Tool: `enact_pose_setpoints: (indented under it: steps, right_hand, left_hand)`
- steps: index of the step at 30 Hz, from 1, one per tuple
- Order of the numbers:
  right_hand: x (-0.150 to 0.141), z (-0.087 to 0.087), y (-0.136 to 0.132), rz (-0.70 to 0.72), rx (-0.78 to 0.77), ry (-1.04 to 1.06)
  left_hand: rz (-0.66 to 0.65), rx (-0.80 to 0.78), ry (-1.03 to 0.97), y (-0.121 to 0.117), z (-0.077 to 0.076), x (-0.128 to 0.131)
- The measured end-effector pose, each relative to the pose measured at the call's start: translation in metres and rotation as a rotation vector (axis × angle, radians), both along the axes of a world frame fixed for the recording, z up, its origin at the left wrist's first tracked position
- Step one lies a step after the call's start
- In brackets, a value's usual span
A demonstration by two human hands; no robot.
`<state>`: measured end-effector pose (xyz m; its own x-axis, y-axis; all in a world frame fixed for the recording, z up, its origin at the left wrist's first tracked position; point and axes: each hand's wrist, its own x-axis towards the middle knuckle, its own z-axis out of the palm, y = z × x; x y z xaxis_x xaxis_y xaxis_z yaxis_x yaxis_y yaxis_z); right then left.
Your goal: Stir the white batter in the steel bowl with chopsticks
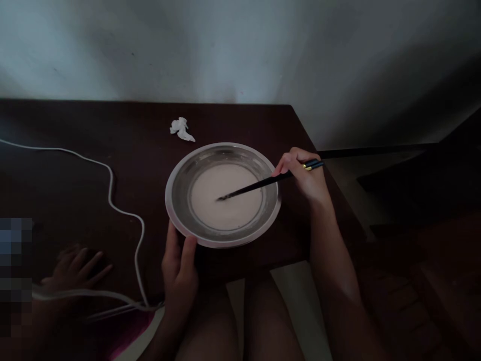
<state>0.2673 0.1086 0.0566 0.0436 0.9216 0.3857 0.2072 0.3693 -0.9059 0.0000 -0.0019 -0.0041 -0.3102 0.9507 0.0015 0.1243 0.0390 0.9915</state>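
A round metal bowl (174, 220) stands on the dark table, holding a pale, milky liquid (225, 213). My left hand (181, 265) grips the bowl's near left side, with the thumb at the rim and the fingers against the outer wall. Closed around a pair of black chopsticks (255, 186) with gold bands is my right hand (300, 173), at the bowl's right edge. The chopsticks slant down to the left, and their tips dip into the liquid near its middle.
Crumpled white tissue (182, 129) lies behind the bowl on the dark table (67, 195). A white cable (111, 185) winds across the left side. Another person's hand (77, 265) rests flat at lower left. A pale wall (225, 50) rises behind the table.
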Motion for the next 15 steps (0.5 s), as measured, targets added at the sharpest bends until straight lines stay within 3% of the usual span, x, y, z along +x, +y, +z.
enact_pose_setpoints:
  steps: [5, 11, 15]
  right_hand:
    - [0.0052, 0.0002, 0.0007, -0.146, 0.071, 0.042]
    - [0.0028, 0.0004, -0.0012, 0.012, 0.015, 0.015]
    - [0.0031, 0.0001, 0.0002, -0.107, 0.041, 0.013]
  left_hand:
    - [-0.010, 0.026, -0.016, 0.0000, -0.0008, 0.0000]
    - [0.005, 0.012, 0.004, -0.0001, 0.0010, 0.0005]
    - [0.004, 0.009, 0.008, -0.0003, 0.0035, 0.0016]
